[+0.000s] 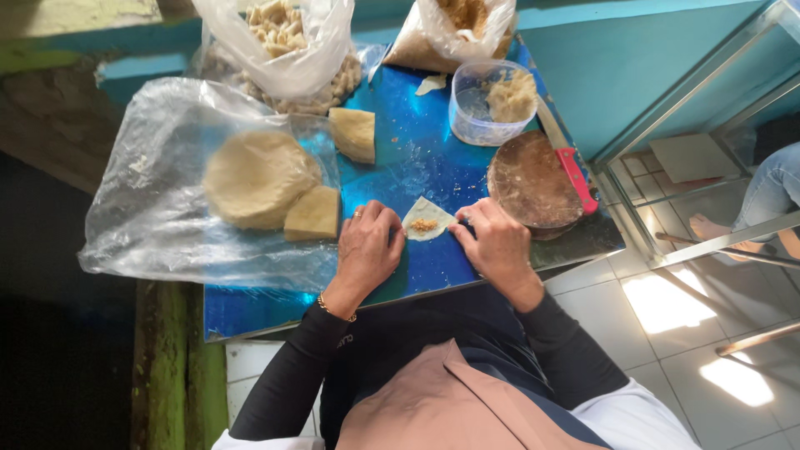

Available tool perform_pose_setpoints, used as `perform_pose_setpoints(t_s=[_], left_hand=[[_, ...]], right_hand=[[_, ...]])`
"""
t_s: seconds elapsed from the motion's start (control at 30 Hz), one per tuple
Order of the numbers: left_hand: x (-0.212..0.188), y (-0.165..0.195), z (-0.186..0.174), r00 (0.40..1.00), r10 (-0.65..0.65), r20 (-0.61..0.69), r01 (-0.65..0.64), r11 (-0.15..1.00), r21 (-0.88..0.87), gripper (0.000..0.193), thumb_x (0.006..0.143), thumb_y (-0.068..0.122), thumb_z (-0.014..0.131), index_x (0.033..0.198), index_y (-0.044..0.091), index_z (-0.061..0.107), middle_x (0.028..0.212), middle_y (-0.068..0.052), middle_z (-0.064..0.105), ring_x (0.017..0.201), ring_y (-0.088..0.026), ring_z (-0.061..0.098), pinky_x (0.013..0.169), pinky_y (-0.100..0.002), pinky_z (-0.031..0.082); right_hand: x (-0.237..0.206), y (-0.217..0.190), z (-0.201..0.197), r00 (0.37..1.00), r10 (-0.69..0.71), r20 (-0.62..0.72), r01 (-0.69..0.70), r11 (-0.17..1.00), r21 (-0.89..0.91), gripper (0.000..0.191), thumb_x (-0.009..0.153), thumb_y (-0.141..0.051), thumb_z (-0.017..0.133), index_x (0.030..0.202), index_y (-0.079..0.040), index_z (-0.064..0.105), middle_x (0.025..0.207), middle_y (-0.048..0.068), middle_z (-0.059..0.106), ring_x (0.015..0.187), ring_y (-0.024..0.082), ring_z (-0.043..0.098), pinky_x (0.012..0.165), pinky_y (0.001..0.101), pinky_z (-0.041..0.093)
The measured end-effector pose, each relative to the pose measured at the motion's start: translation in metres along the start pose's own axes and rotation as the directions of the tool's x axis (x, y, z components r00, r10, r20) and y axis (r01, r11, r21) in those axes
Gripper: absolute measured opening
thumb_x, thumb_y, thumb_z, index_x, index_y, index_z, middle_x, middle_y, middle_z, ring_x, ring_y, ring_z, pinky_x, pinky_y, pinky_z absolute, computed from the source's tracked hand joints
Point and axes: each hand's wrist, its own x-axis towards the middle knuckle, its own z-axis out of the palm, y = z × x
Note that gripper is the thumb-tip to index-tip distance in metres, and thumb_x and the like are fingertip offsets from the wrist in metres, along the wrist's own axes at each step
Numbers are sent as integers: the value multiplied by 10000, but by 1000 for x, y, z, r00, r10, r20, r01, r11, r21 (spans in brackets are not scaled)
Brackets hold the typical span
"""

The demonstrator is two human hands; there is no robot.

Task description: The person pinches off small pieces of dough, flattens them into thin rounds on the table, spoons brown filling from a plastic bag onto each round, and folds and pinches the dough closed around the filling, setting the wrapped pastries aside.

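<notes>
A small triangular dough wrapper (427, 218) with a dab of brownish filling lies on the blue table (417, 158) between my hands. My left hand (367, 248) rests palm down on the table, fingertips touching the wrapper's left edge. On the other side, my right hand (496, 242) pinches the wrapper's right corner with curled fingers. A wedge of stacked wrappers (313, 214) lies just left of my left hand, on a clear plastic bag (150, 208).
A round stack of wrappers (254, 177) lies on the bag, another wedge (354, 133) behind it. A clear tub of filling (492, 100), a round wooden board (533, 179) with a red-handled knife (575, 175), and two bags of snacks (292, 50) stand behind. Another person's legs (767, 200) show at right.
</notes>
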Motion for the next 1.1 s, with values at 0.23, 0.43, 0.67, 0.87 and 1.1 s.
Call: perform_pose_setpoints(t_s=[0.23,0.43,0.67,0.87,1.1], left_hand=[[3,1,3,998,-36,49,43,990,-131,111,886,144,731,885,70,648,815,-84,671,793,-294,652,724,-434,503],[0,4,4,1000,-13,18,17,972,-234,155,901,98,731,1019,58,639,901,-82,713,789,-249,682,716,-401,532],[1,10,-2,997,78,-10,-78,969,-233,243,847,47,737,1067,58,634,980,-79,709,822,-241,687,742,-390,545],[0,10,-5,987,162,-5,-161,973,-167,229,844,72,759,1034,67,633,940,-75,686,865,-276,653,782,-408,521],[1,5,5,956,292,18,-291,956,-32,137,878,139,734,978,94,652,970,-46,700,919,-273,639,801,-404,497]], right_hand=[[2,12,8,994,101,46,-105,990,90,178,866,-277,787,916,-120,719,927,54,667,756,275,694,664,398,535],[-2,10,13,990,131,60,-140,973,184,158,836,-230,793,896,-110,709,882,54,670,689,232,674,640,372,531],[5,8,19,976,205,74,-214,841,496,227,873,-169,784,1071,-102,696,874,14,749,723,144,734,653,295,571],[0,-3,18,991,124,57,-136,900,413,293,883,-123,757,1162,-111,666,924,-4,774,790,158,716,628,314,528],[-9,-6,13,994,-111,11,105,965,241,314,831,-151,786,1142,-135,748,1021,20,767,905,220,682,815,377,513]])
